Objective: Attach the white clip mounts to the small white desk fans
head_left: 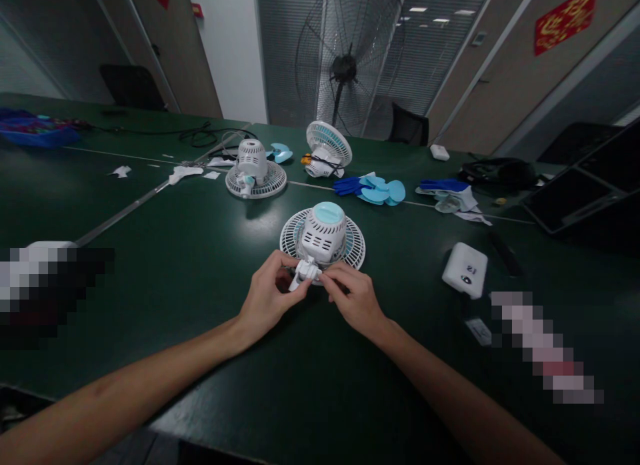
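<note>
Face down on the green table (210, 378) rests a small white fan (324, 237), its motor housing with a light-blue cap turned up. A white plastic clip (306, 270) sticks out from the housing towards me. My left hand (270, 288) pinches this clip from the left, thumb in front and fingers behind. From the right, the fingertips of my right hand (357, 295) are pressed together at the clip's other side. Whether a small part lies between those right fingertips is hidden.
Behind stand another face-down fan (253, 161) and a tilted fan (327, 148). Light-blue fan blades (383, 190) lie beside blue gloves (347, 186). At right are a white box-shaped device (465, 270) and a black case (590, 185). A blue tray (35, 135) sits far left.
</note>
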`<state>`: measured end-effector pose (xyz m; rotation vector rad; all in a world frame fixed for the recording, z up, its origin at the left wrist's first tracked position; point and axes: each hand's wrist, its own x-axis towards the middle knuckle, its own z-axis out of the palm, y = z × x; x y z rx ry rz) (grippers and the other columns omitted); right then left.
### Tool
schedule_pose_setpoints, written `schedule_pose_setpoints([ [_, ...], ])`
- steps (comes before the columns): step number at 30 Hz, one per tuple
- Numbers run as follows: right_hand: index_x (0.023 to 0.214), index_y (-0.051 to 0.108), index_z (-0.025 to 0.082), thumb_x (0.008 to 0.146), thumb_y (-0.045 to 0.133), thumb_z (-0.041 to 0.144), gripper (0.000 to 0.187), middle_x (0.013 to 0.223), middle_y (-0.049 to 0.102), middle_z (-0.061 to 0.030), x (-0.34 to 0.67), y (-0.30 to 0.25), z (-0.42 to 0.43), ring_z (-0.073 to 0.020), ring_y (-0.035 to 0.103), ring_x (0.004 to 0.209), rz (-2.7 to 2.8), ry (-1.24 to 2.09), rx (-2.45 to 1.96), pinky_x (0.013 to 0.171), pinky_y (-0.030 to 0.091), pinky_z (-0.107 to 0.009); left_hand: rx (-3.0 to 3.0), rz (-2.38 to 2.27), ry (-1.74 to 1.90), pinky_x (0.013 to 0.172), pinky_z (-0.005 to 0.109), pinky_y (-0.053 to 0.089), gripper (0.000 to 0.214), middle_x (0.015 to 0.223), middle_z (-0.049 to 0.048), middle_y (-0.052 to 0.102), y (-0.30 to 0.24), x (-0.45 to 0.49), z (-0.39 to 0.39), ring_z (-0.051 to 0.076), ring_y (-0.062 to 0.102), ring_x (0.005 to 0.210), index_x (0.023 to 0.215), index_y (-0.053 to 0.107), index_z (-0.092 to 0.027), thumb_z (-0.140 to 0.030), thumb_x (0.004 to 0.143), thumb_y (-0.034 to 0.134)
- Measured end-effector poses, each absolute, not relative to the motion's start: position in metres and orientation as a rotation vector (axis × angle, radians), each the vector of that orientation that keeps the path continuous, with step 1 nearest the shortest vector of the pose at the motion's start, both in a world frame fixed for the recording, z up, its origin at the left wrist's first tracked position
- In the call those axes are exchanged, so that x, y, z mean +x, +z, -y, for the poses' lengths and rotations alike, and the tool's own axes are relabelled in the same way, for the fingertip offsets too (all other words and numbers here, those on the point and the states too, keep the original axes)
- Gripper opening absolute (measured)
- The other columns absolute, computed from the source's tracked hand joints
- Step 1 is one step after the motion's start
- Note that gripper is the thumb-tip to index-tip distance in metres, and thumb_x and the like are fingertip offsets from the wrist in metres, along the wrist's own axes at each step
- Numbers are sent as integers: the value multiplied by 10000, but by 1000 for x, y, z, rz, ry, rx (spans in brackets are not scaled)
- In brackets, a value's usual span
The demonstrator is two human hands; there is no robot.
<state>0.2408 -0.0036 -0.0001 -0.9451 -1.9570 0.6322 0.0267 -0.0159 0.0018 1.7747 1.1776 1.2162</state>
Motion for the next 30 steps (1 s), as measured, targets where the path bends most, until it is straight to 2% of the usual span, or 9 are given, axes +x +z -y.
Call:
schedule_pose_setpoints([
  [11,812,686,188,1048,546,268,286,757,617,-4,240,3,3,-129,611,657,1932,830,-927,609,493,-265,1764,-1174,1217,609,246,516,240,982,12,661,2,27,16,126,659,716,1074,617,-196,-274,903,768],
  [13,857,695,194,1032,574,258,221,806,634,-11,240,2,4,-129,607,668,1935,717,-946,611,494,-270,1773,-1177,1220,606,246,512,237,981,11,656,2,27,16,124,653,713,1068,620,-197,-271,899,770],
  [15,986,700,202,996,628,245,85,889,649,-20,241,0,7,-120,599,655,1911,586,-978,585,496,-267,1776,-1182,1224,600,244,506,237,976,11,652,2,27,16,124,648,711,1065,623,-198,-270,896,773],
  [18,1152,662,211,958,673,221,195,990,652,-32,241,-2,11,-97,595,606,1885,485,-986,531,507,-250,1768,-1178,1225,600,245,504,239,978,15,655,1,27,15,127,649,719,1071,625,-200,-276,897,770],
  [30,1153,677,232,990,647,203,167,1063,688,-48,242,-2,13,-91,616,622,1994,328,-960,567,550,-256,1768,-1176,1232,598,239,499,241,969,20,656,0,27,15,128,645,707,1071,620,-193,-301,906,758],
])
